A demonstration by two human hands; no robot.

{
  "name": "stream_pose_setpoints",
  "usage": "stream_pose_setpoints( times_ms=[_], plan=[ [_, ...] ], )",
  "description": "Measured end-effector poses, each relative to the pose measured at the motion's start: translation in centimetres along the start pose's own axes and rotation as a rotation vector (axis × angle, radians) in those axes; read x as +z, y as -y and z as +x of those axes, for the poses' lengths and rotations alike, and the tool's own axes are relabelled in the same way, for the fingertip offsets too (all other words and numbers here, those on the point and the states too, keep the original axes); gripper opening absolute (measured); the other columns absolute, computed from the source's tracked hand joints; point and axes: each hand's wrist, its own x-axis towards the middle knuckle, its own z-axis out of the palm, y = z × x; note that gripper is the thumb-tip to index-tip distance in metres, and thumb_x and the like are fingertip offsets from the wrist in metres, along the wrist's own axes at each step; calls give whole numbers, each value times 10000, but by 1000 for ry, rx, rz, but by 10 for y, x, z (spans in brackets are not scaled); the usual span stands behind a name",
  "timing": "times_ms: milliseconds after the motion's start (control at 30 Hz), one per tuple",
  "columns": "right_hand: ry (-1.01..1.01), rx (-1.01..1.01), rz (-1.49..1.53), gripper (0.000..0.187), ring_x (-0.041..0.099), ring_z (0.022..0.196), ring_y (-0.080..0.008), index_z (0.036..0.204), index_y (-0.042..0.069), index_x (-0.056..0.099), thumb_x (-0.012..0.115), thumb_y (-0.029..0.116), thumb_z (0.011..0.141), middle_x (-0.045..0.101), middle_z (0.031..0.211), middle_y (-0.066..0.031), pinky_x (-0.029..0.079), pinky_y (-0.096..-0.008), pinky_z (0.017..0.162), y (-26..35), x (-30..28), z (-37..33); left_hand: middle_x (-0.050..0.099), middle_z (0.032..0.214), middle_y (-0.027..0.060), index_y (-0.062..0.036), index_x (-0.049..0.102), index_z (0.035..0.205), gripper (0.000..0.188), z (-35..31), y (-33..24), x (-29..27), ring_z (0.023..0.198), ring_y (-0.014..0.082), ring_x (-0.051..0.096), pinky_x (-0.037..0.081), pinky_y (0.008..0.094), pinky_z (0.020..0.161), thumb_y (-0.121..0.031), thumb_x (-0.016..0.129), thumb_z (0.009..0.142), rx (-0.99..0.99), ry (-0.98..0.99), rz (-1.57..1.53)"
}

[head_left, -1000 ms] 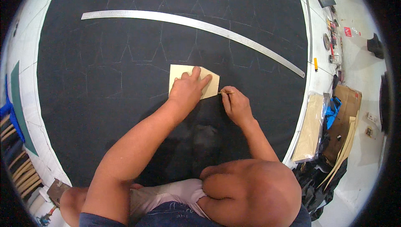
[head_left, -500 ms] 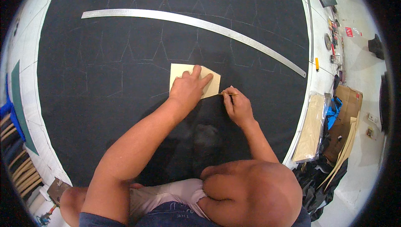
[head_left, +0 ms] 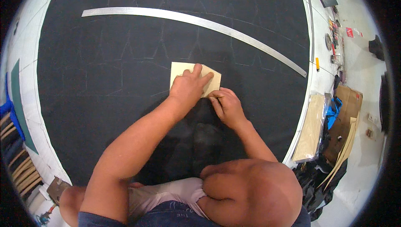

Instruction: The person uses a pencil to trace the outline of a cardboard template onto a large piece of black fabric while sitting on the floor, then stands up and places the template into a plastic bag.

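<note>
Cream card (head_left: 213, 86) lies flat on our black cloth (head_left: 83, 122), just toward twelve o'clock from the middle of our view. Our left hand (head_left: 186, 87) presses down on it with fingers spread, grasping nothing, its forearm reaching in from seven o'clock. Our right hand (head_left: 229, 107) is nearly closed, thumb and fingers pinching a thin stick (head_left: 216, 97), mostly hidden, at the card's edge between four and five o'clock. We see faint pale lines across the cloth. Around the card, a steel ruler (head_left: 196, 21) runs from ten o'clock past twelve to three; wrapped cream sheets (head_left: 310, 129) lie well off at four.
</note>
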Motion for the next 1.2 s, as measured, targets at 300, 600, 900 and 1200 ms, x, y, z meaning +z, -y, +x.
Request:
stream_pose_setpoints(
  times_ms=[300,600,900,1200],
  plan=[
    [71,-25,26,130,644,1051,-385,1040,51,666,641,136,946,711,1024,-151,465,-486,1033,3,3,3,508,1286,83,-269,541,1422,584,2,-1,-2,936,242,674,595,348,709,-246,713,865,-27,28,-31],
    [-155,141,-13,153,647,1037,-372,1065,66,673,625,165,959,709,1061,-143,461,-480,1027,-12,-16,-8,520,1279,92,-242,565,1393,535,-2,0,1,959,255,676,593,393,731,-202,684,872,-17,-34,-71],
    [64,-71,-353,287,488,1362,-364,1238,121,635,586,171,960,576,1412,-153,287,-571,1174,9,20,11,652,1077,151,-77,714,1148,249,-46,92,-6,1034,350,643,512,419,909,-93,572,944,-172,-435,-678],
    [-164,364,-584,255,547,1291,-373,1243,70,607,531,171,1022,631,1296,-164,313,-563,1155,-85,-73,-45,654,1164,132,-77,713,1175,267,-89,186,-2,1082,299,626,485,406,963,-222,624,969,-520,-649,-589]
  ],
)
